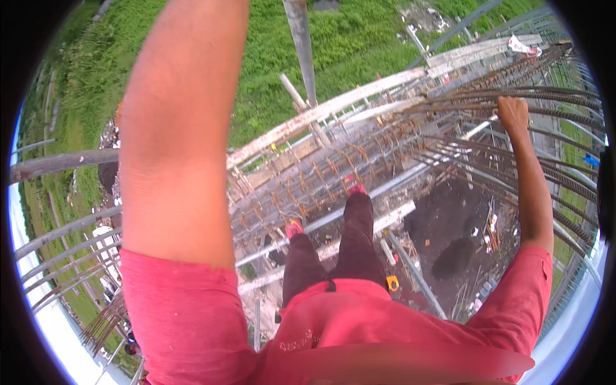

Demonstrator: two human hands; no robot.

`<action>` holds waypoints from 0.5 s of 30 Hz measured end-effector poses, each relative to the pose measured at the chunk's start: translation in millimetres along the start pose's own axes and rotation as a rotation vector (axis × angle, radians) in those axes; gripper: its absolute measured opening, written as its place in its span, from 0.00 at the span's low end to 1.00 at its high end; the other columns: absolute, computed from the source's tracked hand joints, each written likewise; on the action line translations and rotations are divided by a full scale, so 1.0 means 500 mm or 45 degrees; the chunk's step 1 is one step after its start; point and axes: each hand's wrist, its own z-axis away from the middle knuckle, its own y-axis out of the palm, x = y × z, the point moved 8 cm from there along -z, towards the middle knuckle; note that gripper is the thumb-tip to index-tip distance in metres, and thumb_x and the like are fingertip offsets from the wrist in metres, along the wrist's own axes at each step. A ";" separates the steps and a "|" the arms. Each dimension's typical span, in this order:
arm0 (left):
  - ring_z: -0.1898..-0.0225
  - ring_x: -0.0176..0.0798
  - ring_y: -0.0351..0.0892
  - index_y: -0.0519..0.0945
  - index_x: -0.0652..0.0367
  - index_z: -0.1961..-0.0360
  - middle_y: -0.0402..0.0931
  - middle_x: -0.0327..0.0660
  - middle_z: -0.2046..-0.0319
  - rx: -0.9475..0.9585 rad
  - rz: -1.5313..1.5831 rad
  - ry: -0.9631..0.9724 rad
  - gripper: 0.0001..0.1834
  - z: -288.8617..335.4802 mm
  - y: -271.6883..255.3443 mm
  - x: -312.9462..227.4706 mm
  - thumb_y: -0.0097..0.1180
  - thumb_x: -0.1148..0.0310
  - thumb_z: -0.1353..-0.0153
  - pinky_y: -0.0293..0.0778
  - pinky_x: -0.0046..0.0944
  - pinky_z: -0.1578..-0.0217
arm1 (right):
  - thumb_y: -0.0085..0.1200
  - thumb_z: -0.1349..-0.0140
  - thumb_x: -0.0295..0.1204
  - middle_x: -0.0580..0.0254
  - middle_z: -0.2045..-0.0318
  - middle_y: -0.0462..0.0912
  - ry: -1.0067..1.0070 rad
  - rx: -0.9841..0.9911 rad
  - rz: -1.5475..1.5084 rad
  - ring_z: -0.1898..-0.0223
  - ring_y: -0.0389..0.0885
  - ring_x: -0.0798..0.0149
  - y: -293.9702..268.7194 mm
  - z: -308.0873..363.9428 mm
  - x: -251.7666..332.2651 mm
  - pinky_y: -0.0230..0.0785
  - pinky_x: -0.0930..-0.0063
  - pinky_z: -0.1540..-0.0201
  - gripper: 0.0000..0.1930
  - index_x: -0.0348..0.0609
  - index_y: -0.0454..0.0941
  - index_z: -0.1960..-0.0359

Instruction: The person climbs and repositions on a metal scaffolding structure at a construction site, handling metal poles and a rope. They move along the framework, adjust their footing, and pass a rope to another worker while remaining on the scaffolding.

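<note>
My right hand [513,114] is wrapped round a ribbed steel rebar [564,118] at the upper right, within a bundle of long bars. Raised across the left side, my left forearm [179,141] runs out past the top edge, so the left hand is hidden. Below me, my feet in pinkish shoes [353,185] stand at a long rebar cage [327,168] with rusty tie loops.
A pale plank [333,109] borders the cage on the far side. An upright metal pole [300,51] rises ahead. More curved bars [64,163] cross the left. Far below are dark soil piles [454,256], grass [340,38] and loose debris.
</note>
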 end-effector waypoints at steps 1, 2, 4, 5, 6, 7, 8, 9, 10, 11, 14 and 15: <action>0.73 0.42 0.82 0.79 0.63 0.61 0.81 0.43 0.75 -0.018 0.027 0.057 0.18 -0.022 -0.004 -0.026 0.67 0.61 0.45 0.78 0.44 0.69 | 0.70 0.51 0.39 0.55 0.74 0.88 0.061 -0.009 0.043 0.67 0.89 0.54 -0.002 -0.004 0.005 0.73 0.59 0.62 0.08 0.51 0.88 0.76; 0.67 0.44 0.83 0.79 0.64 0.58 0.82 0.46 0.70 0.060 0.088 0.021 0.20 -0.042 0.006 -0.044 0.69 0.62 0.46 0.79 0.46 0.64 | 0.71 0.51 0.44 0.57 0.70 0.88 0.137 0.173 0.059 0.62 0.88 0.57 0.020 -0.005 0.005 0.72 0.62 0.57 0.13 0.51 0.88 0.71; 0.55 0.47 0.85 0.79 0.64 0.53 0.83 0.52 0.59 0.260 0.126 -0.274 0.24 -0.020 0.003 -0.027 0.73 0.63 0.47 0.81 0.48 0.54 | 0.73 0.55 0.41 0.58 0.75 0.88 0.231 0.126 0.035 0.67 0.88 0.56 0.018 -0.006 0.011 0.70 0.60 0.60 0.09 0.53 0.89 0.76; 0.54 0.48 0.84 0.76 0.65 0.49 0.83 0.53 0.57 0.232 0.067 -0.297 0.28 -0.019 -0.008 -0.032 0.73 0.64 0.47 0.81 0.49 0.53 | 0.71 0.52 0.39 0.58 0.75 0.87 0.199 0.001 0.036 0.68 0.88 0.56 0.007 -0.005 0.025 0.69 0.60 0.61 0.07 0.54 0.88 0.77; 0.52 0.48 0.84 0.73 0.65 0.45 0.82 0.53 0.54 0.209 0.032 -0.305 0.32 -0.021 -0.015 -0.036 0.73 0.64 0.48 0.81 0.50 0.52 | 0.69 0.50 0.37 0.58 0.76 0.87 0.253 0.008 0.028 0.69 0.88 0.56 0.013 -0.008 0.019 0.68 0.59 0.62 0.05 0.54 0.88 0.78; 0.52 0.48 0.84 0.71 0.65 0.43 0.81 0.54 0.53 0.207 0.012 -0.244 0.34 -0.027 -0.019 -0.043 0.74 0.65 0.48 0.81 0.50 0.52 | 0.63 0.45 0.33 0.58 0.75 0.88 0.225 -0.055 0.036 0.68 0.88 0.56 0.011 -0.015 0.027 0.68 0.59 0.63 0.05 0.54 0.89 0.77; 0.53 0.48 0.84 0.69 0.65 0.41 0.81 0.54 0.52 0.213 -0.007 -0.209 0.36 -0.027 -0.020 -0.043 0.74 0.65 0.48 0.81 0.50 0.53 | 0.58 0.41 0.29 0.57 0.73 0.89 0.238 0.003 0.065 0.68 0.89 0.57 0.024 -0.016 0.028 0.67 0.58 0.63 0.09 0.54 0.89 0.76; 0.53 0.48 0.84 0.68 0.64 0.39 0.80 0.54 0.51 0.256 -0.022 -0.213 0.39 -0.029 -0.010 -0.039 0.74 0.65 0.49 0.81 0.51 0.54 | 0.58 0.41 0.29 0.57 0.72 0.89 0.265 0.041 0.041 0.67 0.89 0.57 0.033 -0.017 0.026 0.67 0.57 0.63 0.09 0.54 0.89 0.76; 0.53 0.48 0.84 0.68 0.65 0.39 0.80 0.54 0.51 0.234 -0.014 -0.170 0.39 -0.036 -0.006 -0.039 0.75 0.65 0.49 0.82 0.50 0.54 | 0.58 0.41 0.30 0.57 0.72 0.89 0.264 0.056 0.032 0.67 0.89 0.57 0.036 -0.018 0.027 0.67 0.57 0.64 0.09 0.54 0.89 0.75; 0.53 0.48 0.84 0.68 0.65 0.39 0.80 0.54 0.52 0.244 -0.010 -0.180 0.39 -0.039 -0.002 -0.030 0.75 0.65 0.49 0.82 0.49 0.53 | 0.58 0.41 0.30 0.57 0.72 0.89 0.259 0.086 0.021 0.67 0.89 0.58 0.036 -0.016 0.027 0.67 0.58 0.64 0.08 0.54 0.89 0.75; 0.54 0.48 0.84 0.70 0.66 0.42 0.81 0.54 0.52 0.305 0.054 -0.344 0.37 -0.034 0.009 0.004 0.75 0.66 0.50 0.82 0.47 0.55 | 0.57 0.39 0.30 0.58 0.72 0.89 0.145 0.107 0.025 0.66 0.90 0.59 0.003 -0.008 0.042 0.68 0.59 0.68 0.09 0.54 0.90 0.73; 0.52 0.49 0.84 0.72 0.66 0.44 0.81 0.55 0.51 0.339 0.123 -0.373 0.35 -0.028 0.009 0.005 0.76 0.66 0.51 0.81 0.47 0.53 | 0.57 0.39 0.33 0.59 0.72 0.89 0.141 0.111 -0.039 0.65 0.90 0.58 -0.016 0.001 0.041 0.71 0.60 0.69 0.08 0.53 0.89 0.72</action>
